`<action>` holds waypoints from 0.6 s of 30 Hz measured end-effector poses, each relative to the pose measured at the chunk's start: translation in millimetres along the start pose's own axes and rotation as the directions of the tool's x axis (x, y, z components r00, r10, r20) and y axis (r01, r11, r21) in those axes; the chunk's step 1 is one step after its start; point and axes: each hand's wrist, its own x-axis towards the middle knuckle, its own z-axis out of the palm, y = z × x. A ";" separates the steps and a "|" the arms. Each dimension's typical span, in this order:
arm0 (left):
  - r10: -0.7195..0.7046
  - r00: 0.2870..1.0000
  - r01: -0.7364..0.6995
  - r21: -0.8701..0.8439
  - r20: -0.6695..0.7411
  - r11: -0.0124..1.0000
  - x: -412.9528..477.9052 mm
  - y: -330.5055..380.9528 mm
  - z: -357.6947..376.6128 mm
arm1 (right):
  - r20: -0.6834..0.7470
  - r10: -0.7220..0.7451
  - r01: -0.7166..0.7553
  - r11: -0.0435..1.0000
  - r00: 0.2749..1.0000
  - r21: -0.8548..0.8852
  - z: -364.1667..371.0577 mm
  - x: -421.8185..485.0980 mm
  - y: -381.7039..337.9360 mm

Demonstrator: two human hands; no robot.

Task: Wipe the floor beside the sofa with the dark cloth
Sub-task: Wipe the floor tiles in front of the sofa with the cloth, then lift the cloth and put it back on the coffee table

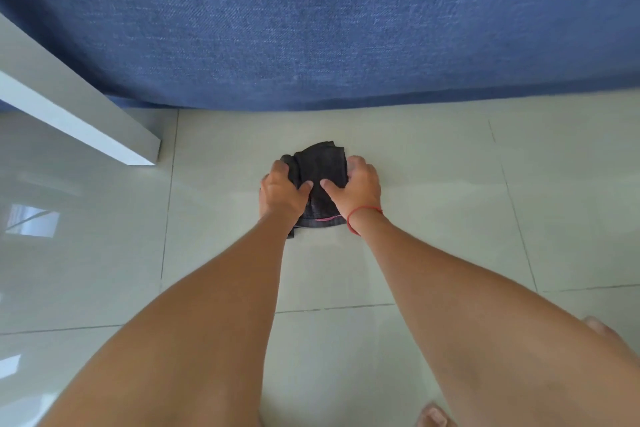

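Observation:
A dark grey cloth (pixel 320 167), bunched up with a thin pink line near its lower edge, lies on the pale tiled floor (pixel 433 184) a short way in front of the blue sofa (pixel 329 28). My left hand (pixel 282 189) presses on the cloth's left side, fingers curled over its edge. On its right side rests my right hand (pixel 356 186), a red string around that wrist. Both thumbs point inward onto the cloth. The part of the cloth under my palms is hidden.
A white table or shelf edge (pixel 69 108) juts in from the left, ending near the sofa's base. Glossy tiles with grout lines spread all around. My bare toes (pixel 433 416) show at the bottom right.

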 end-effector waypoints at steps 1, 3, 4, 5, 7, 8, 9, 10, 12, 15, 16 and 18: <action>0.012 1.000 -0.012 0.000 0.008 1.000 -0.9 1.3 0.7 | 0.019 0.018 -0.018 1.000 1.000 -0.006 -0.9 0.9 -2.7; -0.011 0.999 0.012 -0.015 0.034 1.000 -3.1 4.9 -0.2 | 0.081 0.062 -0.063 0.998 0.995 0.002 -3.0 1.9 -8.5; -0.050 0.998 0.052 -0.038 0.049 0.998 -3.3 6.4 -0.5 | 0.116 0.092 -0.095 0.995 0.989 0.015 -4.8 1.3 -11.3; -0.108 0.992 0.112 -0.067 0.066 0.991 -3.2 8.1 -0.8 | 0.156 0.134 -0.138 0.990 0.979 0.015 -6.6 0.6 -13.6; -0.244 0.962 0.257 -0.106 0.124 0.961 -1.2 8.8 0.1 | 0.235 0.203 -0.207 0.978 0.951 -0.008 -9.0 -1.7 -14.2; -0.288 0.943 0.307 -0.106 0.166 0.946 -1.4 8.3 0.1 | 0.264 0.230 -0.228 0.973 0.937 -0.039 -11.7 -4.7 -13.6; -0.304 0.929 0.330 -0.100 0.210 0.939 -3.4 8.0 -0.8 | 0.281 0.242 -0.239 0.970 0.929 -0.048 -14.3 -9.3 -13.5; -0.302 0.920 0.334 -0.093 0.250 0.938 -6.2 7.1 -2.1 | 0.290 0.259 -0.257 0.965 0.921 -0.044 -16.8 -13.9 -13.3; -0.263 0.919 0.296 -0.075 0.293 0.952 -12.7 7.7 -7.5 | 0.287 0.257 -0.267 0.964 0.923 -0.002 -23.8 -20.6 -12.7; -0.158 0.951 0.185 -0.079 0.267 0.980 -23.6 20.0 -25.6 | 0.270 0.219 -0.264 0.955 0.938 0.139 -43.0 -32.0 -30.1; -0.117 0.964 0.144 -0.096 0.240 0.985 -28.2 27.7 -35.6 | 0.262 0.195 -0.248 0.950 0.945 0.190 -51.3 -35.4 -38.7; -0.037 0.983 0.060 -0.124 0.180 0.990 -42.1 44.2 -58.9 | 0.229 0.171 -0.235 0.926 0.958 0.296 -70.0 -44.6 -60.5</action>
